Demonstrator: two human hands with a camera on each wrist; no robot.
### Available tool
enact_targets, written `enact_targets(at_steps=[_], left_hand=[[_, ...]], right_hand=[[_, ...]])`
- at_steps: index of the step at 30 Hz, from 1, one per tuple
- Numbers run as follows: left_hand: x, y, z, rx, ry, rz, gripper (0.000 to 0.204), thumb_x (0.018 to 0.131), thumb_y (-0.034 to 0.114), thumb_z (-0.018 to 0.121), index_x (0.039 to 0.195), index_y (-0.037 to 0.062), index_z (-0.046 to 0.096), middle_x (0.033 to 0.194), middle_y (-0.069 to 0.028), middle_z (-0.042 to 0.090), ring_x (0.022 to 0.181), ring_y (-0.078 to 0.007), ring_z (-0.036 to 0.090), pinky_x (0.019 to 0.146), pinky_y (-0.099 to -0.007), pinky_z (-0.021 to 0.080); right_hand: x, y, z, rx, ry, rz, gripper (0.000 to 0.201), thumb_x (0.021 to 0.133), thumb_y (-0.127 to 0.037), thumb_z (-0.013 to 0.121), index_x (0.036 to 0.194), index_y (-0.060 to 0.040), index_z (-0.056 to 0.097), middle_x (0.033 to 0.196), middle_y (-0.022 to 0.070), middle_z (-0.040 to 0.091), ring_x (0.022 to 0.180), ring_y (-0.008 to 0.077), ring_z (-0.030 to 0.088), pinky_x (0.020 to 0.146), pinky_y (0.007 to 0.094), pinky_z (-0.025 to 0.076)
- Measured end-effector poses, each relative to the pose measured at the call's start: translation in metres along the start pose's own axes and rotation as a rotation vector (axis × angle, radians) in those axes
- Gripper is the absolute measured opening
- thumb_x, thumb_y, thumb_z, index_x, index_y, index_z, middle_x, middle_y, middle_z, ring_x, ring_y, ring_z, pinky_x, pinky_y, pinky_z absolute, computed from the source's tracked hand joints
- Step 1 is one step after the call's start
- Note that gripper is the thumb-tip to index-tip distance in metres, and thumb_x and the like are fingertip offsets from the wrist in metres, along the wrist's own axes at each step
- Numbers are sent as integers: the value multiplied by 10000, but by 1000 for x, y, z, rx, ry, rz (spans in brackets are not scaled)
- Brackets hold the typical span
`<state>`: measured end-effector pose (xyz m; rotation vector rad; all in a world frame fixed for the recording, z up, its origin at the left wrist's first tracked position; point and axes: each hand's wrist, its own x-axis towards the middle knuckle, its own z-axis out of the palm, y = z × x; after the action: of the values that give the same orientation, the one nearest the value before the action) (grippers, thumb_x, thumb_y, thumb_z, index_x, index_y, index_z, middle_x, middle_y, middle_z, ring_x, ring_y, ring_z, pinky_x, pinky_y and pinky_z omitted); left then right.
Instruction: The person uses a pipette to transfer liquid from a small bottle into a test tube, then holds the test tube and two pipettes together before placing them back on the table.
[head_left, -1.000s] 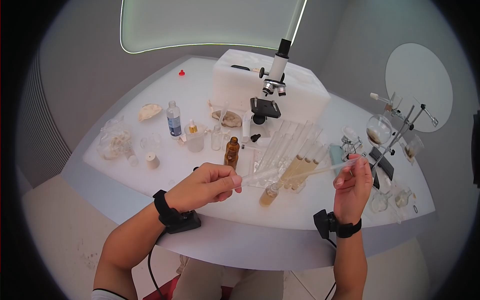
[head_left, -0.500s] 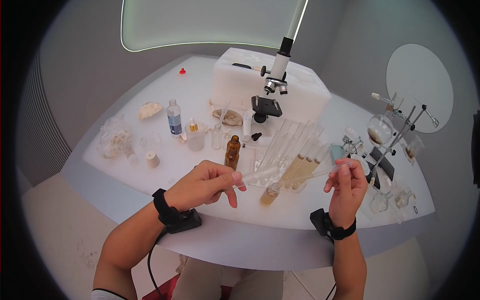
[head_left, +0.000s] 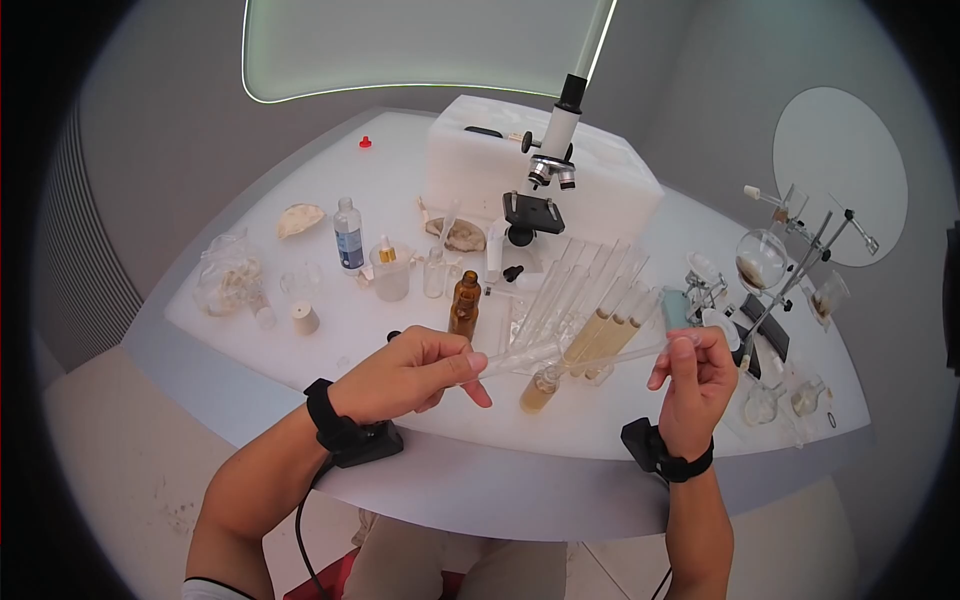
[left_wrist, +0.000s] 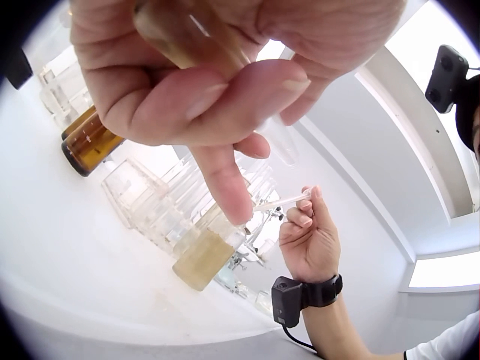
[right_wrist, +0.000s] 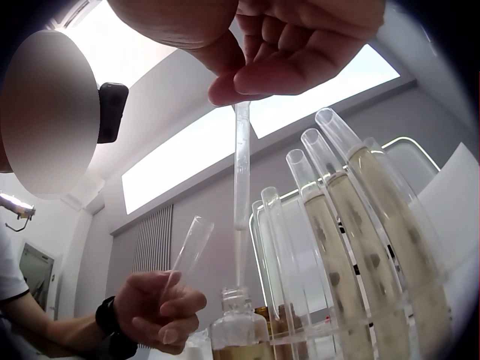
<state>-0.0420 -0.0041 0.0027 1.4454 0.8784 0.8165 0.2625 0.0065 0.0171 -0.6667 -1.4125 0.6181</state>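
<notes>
My left hand (head_left: 405, 372) grips a clear test tube (right_wrist: 193, 244), tilted, its open end pointing up past the fingers. Brownish liquid shows in the tube's rounded end in the left wrist view. Between thumb and fingers, my right hand (head_left: 700, 385) pinches the top of a clear plastic dropper (right_wrist: 241, 172). The dropper's thin tip points down at the mouth of a small clear glass bottle (head_left: 539, 391) of yellowish liquid. Just behind this bottle, several test tubes (head_left: 597, 338) stand in a clear rack, some filled with cloudy tan liquid.
An amber bottle (head_left: 465, 305) stands beyond my left hand. Farther back are a microscope (head_left: 534, 213), a plastic beaker (head_left: 391, 280) and a blue-labelled bottle (head_left: 348, 240). Right of the rack stands a metal stand with a round flask (head_left: 760, 262). A white stopper (head_left: 305, 320) sits at left.
My right hand has come down and left, bringing the dropper with it. A lower finger of my left hand has extended, while the test tube stays in its grip.
</notes>
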Motion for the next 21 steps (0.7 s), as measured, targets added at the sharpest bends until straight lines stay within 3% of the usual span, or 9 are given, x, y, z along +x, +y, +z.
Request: enact_targets(at_steps=[8,16,21], left_hand=[[0,1,0,-31,2,-7,322,988,305,554,810,51,642,747,-23,664,530,-46,386,490,-209,336],[1,3,-1,-50,21,-15,186,909,187,557,823,48,646,733,-40,656,548,-63,429,518,-210,364],[2,0,-2,-14,21,-6,235,955,211,509,868,34,637,746,-52,654,564,-68,431,537,-209,361]], right_hand=[[-1,-1,1,-27,31,-31,154,972,-149,626,932,-4,590,709,48,607,560,80,561,523,209,464],[-1,-2,0,17,52,-50,145,976,-139,603,958,3,583,704,50,603,551,86,554,512,216,452],[1,-1,-3,42,85,-68,159,987,-153,576,978,6,580,720,46,605,526,87,535,499,221,442]])
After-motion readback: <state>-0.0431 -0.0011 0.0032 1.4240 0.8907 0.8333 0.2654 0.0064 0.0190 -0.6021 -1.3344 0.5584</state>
